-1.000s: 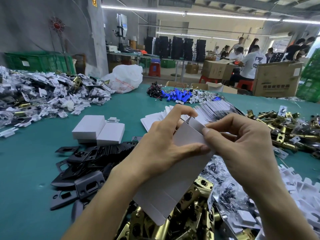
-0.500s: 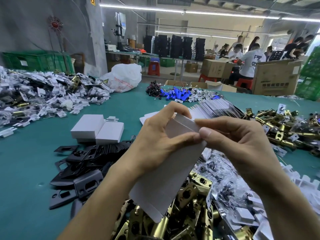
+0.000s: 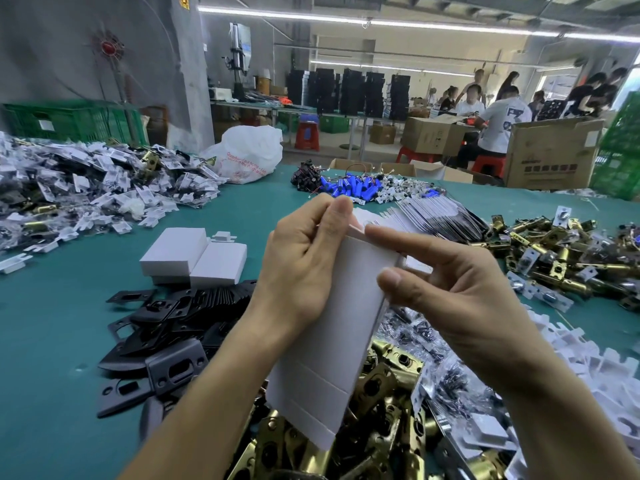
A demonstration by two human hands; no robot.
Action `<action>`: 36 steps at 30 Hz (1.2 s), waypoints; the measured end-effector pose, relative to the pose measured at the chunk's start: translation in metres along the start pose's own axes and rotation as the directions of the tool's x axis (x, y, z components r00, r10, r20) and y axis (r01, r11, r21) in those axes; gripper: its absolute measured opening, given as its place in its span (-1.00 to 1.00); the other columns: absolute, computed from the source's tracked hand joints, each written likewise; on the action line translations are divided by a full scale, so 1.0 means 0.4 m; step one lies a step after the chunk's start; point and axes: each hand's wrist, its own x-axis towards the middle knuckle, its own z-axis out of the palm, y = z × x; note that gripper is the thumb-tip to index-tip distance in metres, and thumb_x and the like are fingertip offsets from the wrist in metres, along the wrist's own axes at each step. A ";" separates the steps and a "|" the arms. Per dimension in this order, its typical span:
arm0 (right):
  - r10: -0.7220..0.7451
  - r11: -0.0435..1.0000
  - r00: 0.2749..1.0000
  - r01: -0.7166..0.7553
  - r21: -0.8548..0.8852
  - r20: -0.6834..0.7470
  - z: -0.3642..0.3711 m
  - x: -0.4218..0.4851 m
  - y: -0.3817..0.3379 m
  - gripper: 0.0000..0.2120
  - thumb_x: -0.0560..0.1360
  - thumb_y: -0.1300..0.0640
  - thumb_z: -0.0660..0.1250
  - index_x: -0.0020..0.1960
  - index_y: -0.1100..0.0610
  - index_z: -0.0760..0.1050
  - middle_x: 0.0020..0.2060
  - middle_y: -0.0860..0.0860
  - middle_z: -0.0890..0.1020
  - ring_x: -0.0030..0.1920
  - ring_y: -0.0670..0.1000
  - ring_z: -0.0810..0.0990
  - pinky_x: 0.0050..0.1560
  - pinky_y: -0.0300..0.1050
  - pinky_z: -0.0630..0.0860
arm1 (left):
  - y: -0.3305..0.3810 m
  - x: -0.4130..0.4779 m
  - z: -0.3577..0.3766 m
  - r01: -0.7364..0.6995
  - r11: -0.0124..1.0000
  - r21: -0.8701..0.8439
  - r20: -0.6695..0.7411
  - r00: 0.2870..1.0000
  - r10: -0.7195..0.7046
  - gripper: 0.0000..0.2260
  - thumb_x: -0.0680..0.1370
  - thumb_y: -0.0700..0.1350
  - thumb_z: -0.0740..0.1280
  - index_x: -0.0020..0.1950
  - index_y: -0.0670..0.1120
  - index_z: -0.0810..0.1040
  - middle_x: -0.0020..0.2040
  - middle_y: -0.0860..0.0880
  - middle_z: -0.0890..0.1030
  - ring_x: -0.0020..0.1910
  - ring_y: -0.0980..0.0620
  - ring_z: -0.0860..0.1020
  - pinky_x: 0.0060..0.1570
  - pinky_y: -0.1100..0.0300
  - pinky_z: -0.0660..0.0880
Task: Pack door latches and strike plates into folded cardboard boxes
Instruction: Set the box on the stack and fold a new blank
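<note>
- Box blank (image 3: pixel 339 341) is at frame centre, held off the table (image 3: pixel 52 341). Top edge points to 12, bottom flaps hang over the brass latches (image 3: pixel 381 393) at 6.
- Left hand (image 3: pixel 301 268) grips its left edge, fingers (image 3: pixel 332 209) curled over the top flap.
- Right hand (image 3: pixel 460 292) pinches the right edge: thumb on the face, index along the top crease.
- My read: I'm opening the flat sleeve. Squeeze opposite edges inward, stay off the score lines, fold the flap square.
- Strike plates (image 3: pixel 166 327) at 8.
</note>
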 end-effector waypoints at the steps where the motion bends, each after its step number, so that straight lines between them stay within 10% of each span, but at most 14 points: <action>1: 0.006 1.000 1.000 -0.006 -0.001 0.012 0.004 -0.002 -0.001 -0.62 0.37 0.23 0.41 0.18 0.03 0.61 -0.07 -0.03 0.74 -0.18 -0.05 0.72 -0.19 -0.24 0.62 | 0.002 0.001 0.000 0.021 1.000 0.001 -0.016 1.000 -0.021 -0.61 0.66 0.11 0.17 -0.18 -0.15 0.52 -0.30 -0.17 0.49 -0.34 -0.14 0.41 -0.37 -0.05 0.36; 11: 0.003 0.998 0.996 -0.007 -0.056 -0.085 0.018 0.001 0.009 -0.59 0.33 0.03 0.48 0.17 -0.01 0.59 0.02 0.05 0.69 -0.15 0.11 0.73 -0.26 -0.01 0.68 | 0.027 0.009 0.001 0.225 0.973 -0.044 -0.023 0.974 -0.226 -0.43 0.64 0.13 0.13 -0.13 -0.41 0.48 -0.25 -0.41 0.49 -0.34 -0.04 0.40 -0.34 -0.15 0.43; 24: -0.197 0.968 0.968 0.168 -0.186 -0.154 0.016 0.001 0.009 -0.81 0.47 0.11 0.29 0.03 0.01 0.63 -0.14 -0.03 0.72 -0.22 -0.06 0.67 -0.25 -0.09 0.66 | 0.023 0.013 -0.008 0.191 0.979 0.077 0.007 0.981 -0.192 -0.58 0.58 0.09 0.08 -0.27 -0.25 0.28 -0.35 -0.02 0.29 -0.35 0.05 0.25 -0.30 0.05 0.21; 36: -0.536 0.615 0.844 0.417 -0.669 0.033 -0.020 -0.002 0.006 -0.81 0.46 0.20 0.42 0.06 0.05 0.63 -0.09 -0.11 0.70 -0.12 -0.14 0.69 -0.11 -0.18 0.63 | 0.021 0.009 -0.017 0.206 0.966 0.157 0.193 0.953 -0.234 -0.53 0.72 0.01 0.08 -0.19 -0.35 0.36 -0.31 -0.02 0.33 -0.32 0.06 0.28 -0.27 0.07 0.25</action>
